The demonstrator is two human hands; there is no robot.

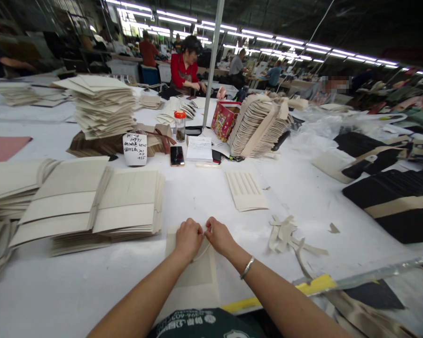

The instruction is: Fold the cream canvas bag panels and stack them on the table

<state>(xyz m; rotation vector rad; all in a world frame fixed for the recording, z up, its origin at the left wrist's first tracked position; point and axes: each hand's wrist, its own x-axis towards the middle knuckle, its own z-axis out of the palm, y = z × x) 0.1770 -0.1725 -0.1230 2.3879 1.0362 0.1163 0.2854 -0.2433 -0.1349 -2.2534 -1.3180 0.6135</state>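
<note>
Both my hands rest on a cream fabric piece (pixel 197 277) lying flat on the white table (pixel 204 202) right in front of me. My left hand (pixel 188 237) is closed on its top edge. My right hand (pixel 219 236), with a silver bangle on the wrist, is also closed there, and a thin cord loop curves out between the two hands. The knuckles nearly touch. A pile of cream strips (pixel 285 232) lies just to the right of my right hand.
Stacks of folded cream pieces (pixel 102 202) fill the left side; a taller stack (pixel 100 105) stands behind. A small ribbed stack (pixel 246 190), a phone (pixel 176 155), a jar (pixel 179 126), a notepad (pixel 199 148) and black fabric (pixel 391 192) lie around. A person in red (pixel 185 70) works across the table.
</note>
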